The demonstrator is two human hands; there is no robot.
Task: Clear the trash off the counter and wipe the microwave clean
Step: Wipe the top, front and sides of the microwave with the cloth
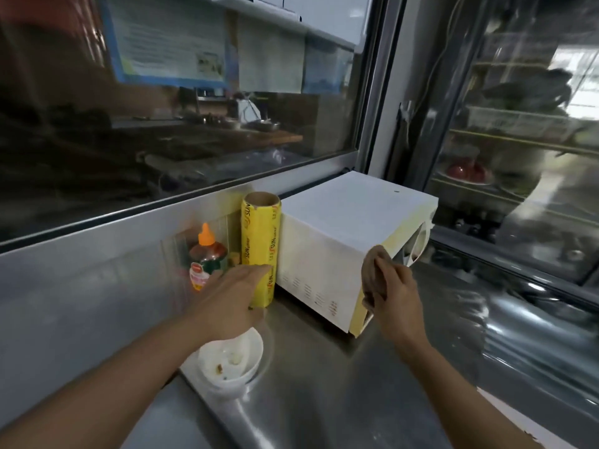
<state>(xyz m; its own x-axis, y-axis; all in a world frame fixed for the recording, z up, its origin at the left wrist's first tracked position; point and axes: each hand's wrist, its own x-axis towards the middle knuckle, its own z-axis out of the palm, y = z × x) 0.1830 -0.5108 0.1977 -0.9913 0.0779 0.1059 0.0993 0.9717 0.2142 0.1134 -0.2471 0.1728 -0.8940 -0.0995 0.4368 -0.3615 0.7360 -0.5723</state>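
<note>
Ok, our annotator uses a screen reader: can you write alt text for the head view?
A person's right hand presses a brown cloth against the front corner of a white microwave on a steel counter, while the left hand grips an upright yellow cling film roll. A dirty white bowl and a sauce bottle sit nearby.

Left hand grips yellow roll; right hand presses cloth on microwave
</note>
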